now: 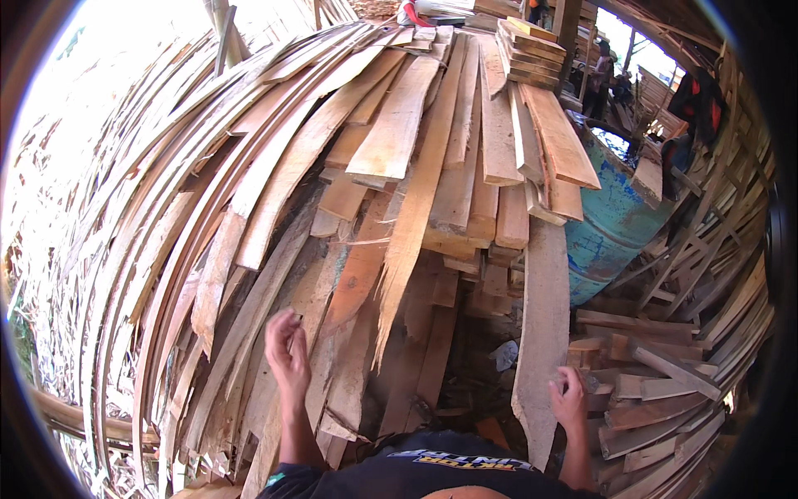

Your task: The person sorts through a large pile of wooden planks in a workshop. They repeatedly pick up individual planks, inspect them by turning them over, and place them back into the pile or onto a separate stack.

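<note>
Far to the left, long thin pale strips of split wood (125,249) bow in a great sheaf from the ground up toward the bright sky. Next to them rises the big stack of rough-sawn tan planks (416,141), laid lengthwise and overlapping, their near ends ragged and splintered, some reddish, some grey.

The person's left hand (287,349) is raised in front of the lower left part of that stack, fingers loosely curled and a little apart, holding nothing; its fingertips sit just at the edge of a slanting greyish board (249,324), and I cannot tell whether they actually touch it.

In the middle, under the overhanging planks, is a dark hollow with short offcuts and a crumpled scrap of pale paper or plastic (504,354) on the ground.

Further right, a wide, weathered grey plank (540,333) stands nearly upright, leaning from the ground up against the stack. The right hand (568,399) is on its right edge near the lower end, fingers bent and wrapped over that edge, gripping it.

Behind the plank stands a blue-green metal drum (611,224), rusty and scuffed. To the right of the hand lies a jumble of short grey wooden offcuts (657,391), and beyond them more slats are piled against the shed's side.
</note>
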A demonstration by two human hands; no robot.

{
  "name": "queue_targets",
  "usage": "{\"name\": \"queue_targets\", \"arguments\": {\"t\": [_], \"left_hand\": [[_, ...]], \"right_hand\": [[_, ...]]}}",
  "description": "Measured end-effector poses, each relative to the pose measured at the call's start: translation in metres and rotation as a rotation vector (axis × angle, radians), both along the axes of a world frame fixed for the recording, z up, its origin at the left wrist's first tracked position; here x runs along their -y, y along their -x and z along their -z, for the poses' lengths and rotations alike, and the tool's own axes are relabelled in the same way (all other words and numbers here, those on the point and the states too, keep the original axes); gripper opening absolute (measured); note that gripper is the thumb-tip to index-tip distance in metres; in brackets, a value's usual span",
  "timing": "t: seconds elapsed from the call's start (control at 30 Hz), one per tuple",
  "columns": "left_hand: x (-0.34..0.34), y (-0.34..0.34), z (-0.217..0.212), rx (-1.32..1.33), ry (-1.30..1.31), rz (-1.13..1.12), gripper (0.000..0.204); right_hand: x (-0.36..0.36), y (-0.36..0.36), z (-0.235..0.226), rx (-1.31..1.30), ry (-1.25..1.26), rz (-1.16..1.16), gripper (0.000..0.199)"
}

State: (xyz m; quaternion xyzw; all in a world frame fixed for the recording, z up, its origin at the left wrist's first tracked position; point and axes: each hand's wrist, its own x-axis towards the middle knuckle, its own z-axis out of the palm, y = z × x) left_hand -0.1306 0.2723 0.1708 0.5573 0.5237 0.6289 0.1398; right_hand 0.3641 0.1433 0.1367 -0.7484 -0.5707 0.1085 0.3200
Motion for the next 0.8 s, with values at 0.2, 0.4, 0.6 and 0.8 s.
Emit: {"name": "queue_targets", "arguments": {"t": [0.2, 0.4, 0.6, 0.8], "left_hand": [[-0.026, 0.032, -0.079, -0.867, -0.033, -0.497, 0.042], [-0.062, 0.073, -0.081, -1.12, 0.162, -0.464, 0.035], [-0.082, 0.09, -0.078, -1.293, 0.032, -0.408, 0.027], [-0.083, 0.062, -0.105, -1.448, -0.207, -0.267, 0.022]], "right_hand": [[-0.066, 0.073, -0.03, 0.193, -0.145, -0.512, 0.032], [-0.078, 0.089, -0.015, 0.276, -0.052, -0.608, 0.038], [-0.063, 0.051, 0.009, 0.269, -0.009, -0.472, 0.038], [-0.059, 0.045, 0.007, 0.288, -0.021, -0.503, 0.036]]}}
